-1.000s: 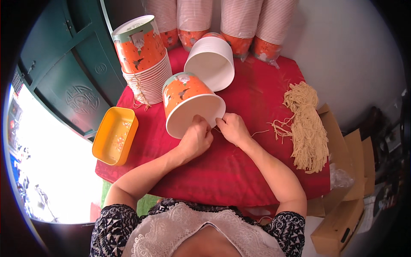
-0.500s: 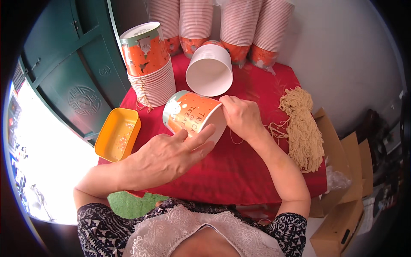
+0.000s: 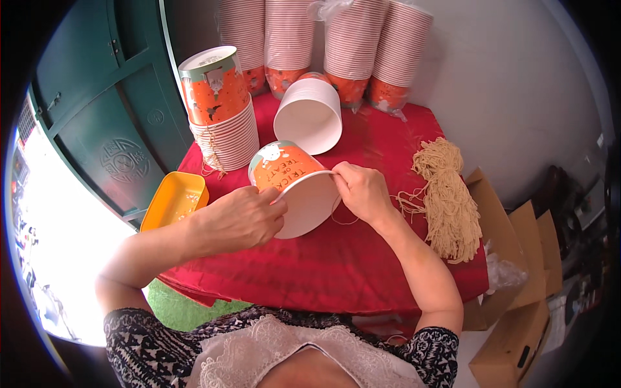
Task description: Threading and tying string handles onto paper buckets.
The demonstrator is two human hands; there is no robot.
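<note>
Orange paper bucket (image 3: 291, 178) lies tipped on its side over the red-covered desk (image 3: 362, 258), open mouth toward the person. Left hand (image 3: 236, 220) clamped on the near rim; right hand (image 3: 362, 191) pinches the rim's far side, fingertips closed on a thin string (image 3: 343, 216), hard to make out. Bucket's lower wall hidden behind left hand. Beige string bundle (image 3: 449, 197) well right; yellow tray (image 3: 171, 200) partly off the desk edge

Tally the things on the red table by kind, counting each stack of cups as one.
Cup stacks: 6, four at the back, one lying down, one at left
Single cup in the hands: 1
Yellow tray: 1
String bundle: 1
Total: 9
</note>
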